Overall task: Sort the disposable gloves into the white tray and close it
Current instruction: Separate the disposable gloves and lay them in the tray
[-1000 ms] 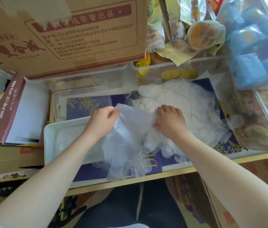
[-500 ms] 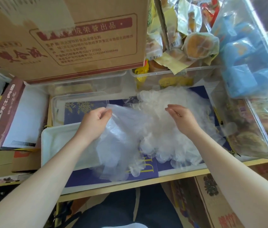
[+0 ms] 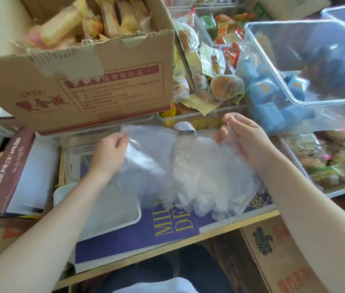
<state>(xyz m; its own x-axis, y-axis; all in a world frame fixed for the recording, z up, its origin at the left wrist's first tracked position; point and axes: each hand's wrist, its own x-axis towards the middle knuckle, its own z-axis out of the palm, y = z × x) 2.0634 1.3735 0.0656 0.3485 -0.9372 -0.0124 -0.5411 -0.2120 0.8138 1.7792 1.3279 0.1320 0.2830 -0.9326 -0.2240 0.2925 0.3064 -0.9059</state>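
A heap of clear, thin disposable gloves (image 3: 205, 182) lies on a purple printed sheet (image 3: 146, 235) at the middle of the table. My left hand (image 3: 109, 154) pinches the left edge of a flat clear glove (image 3: 150, 153) held up over the heap. At the heap's upper right, my right hand (image 3: 243, 138) grips the glove plastic, fingers curled. The white tray (image 3: 112, 210) lies low at the left, beneath my left forearm, partly covered by the hanging glove. A clear lid or box (image 3: 76, 157) sits just behind the tray.
A torn cardboard box of wrapped snacks (image 3: 82, 87) overhangs the back left. Clear bins with blue packets (image 3: 294, 85) and pastries (image 3: 334, 166) crowd the right. A maroon box (image 3: 4, 170) lies at the left. The table's front edge (image 3: 188, 242) runs below the heap.
The camera tilted up. Both hands rose and spread apart, my right hand going from pressing on the heap to its upper right, stretching a glove between them.
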